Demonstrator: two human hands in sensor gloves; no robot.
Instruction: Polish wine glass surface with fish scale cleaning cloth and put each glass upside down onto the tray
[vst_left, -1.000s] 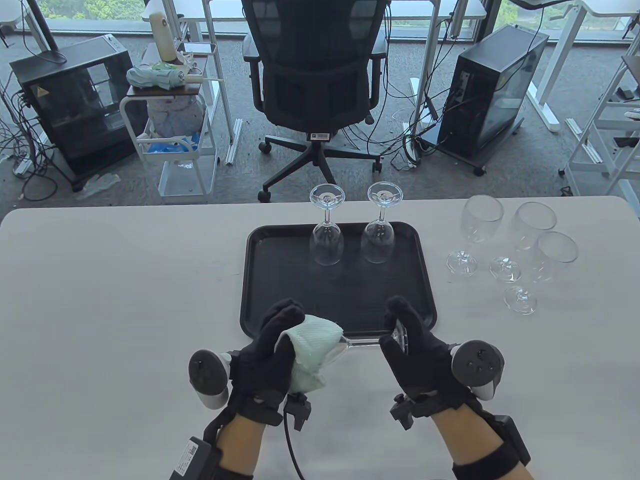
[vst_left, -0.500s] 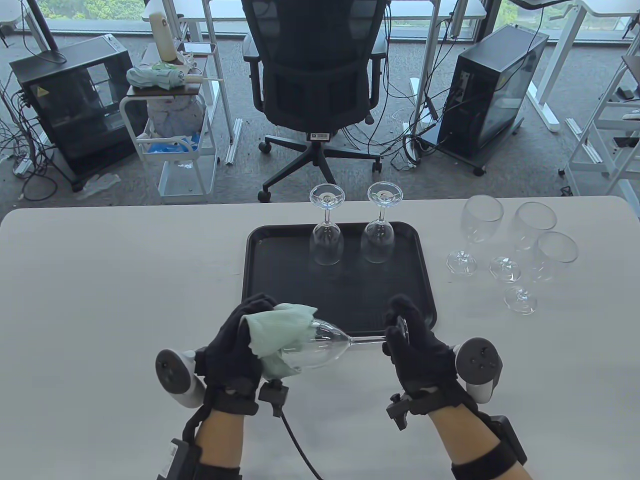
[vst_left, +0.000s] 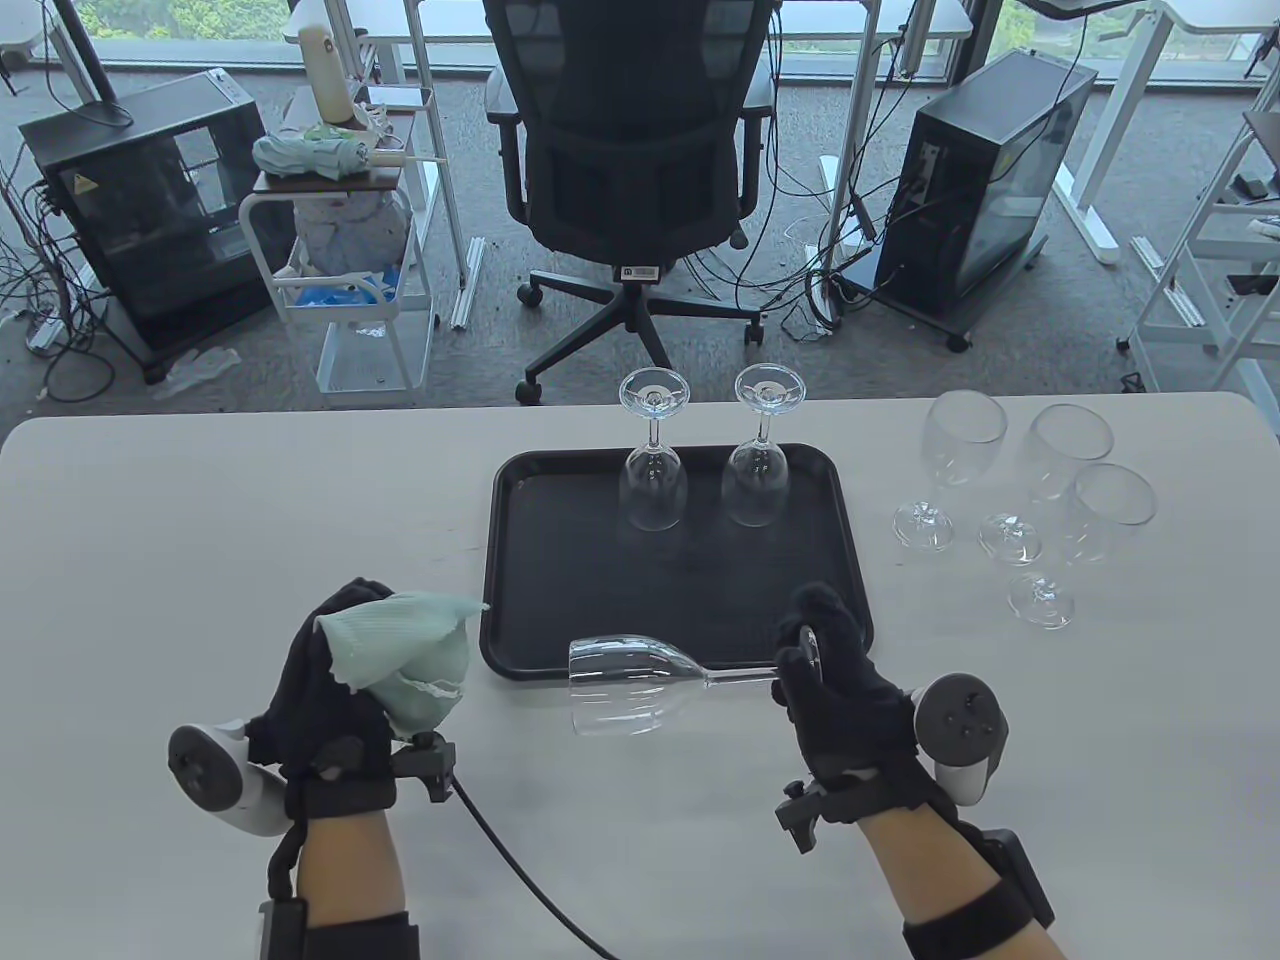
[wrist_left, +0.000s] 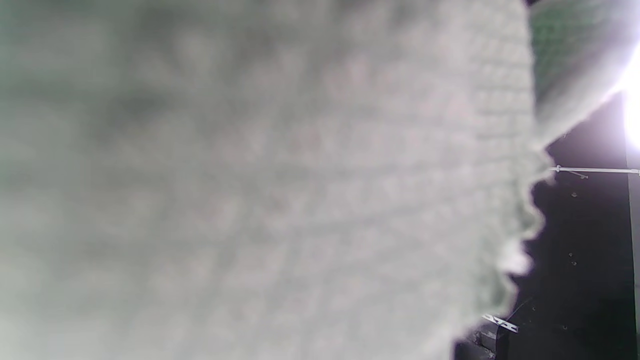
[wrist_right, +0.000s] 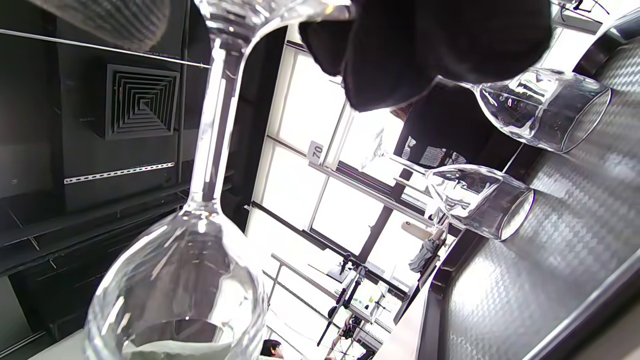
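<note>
My right hand (vst_left: 815, 650) grips the foot of a wine glass (vst_left: 630, 685) held sideways in the air, its bowl pointing left over the near edge of the black tray (vst_left: 520, 560). In the right wrist view the glass's stem and bowl (wrist_right: 200, 250) fill the left side. My left hand (vst_left: 340, 670) holds the bunched pale green cloth (vst_left: 410, 650) off to the left, apart from the glass. That cloth (wrist_left: 250, 190) covers almost the whole left wrist view. Two glasses (vst_left: 652, 480) (vst_left: 757, 470) stand upside down at the tray's far side.
Three upright wine glasses (vst_left: 960, 440) (vst_left: 1065, 450) (vst_left: 1105, 510) stand on the table right of the tray. Behind the table's far edge are an office chair (vst_left: 630, 150), a white cart (vst_left: 340, 250) and computer cases on the floor.
My left hand has pulled the cloth off the glass bowl and moved left, away from it. The right hand still holds the glass by its foot, almost unmoved.
</note>
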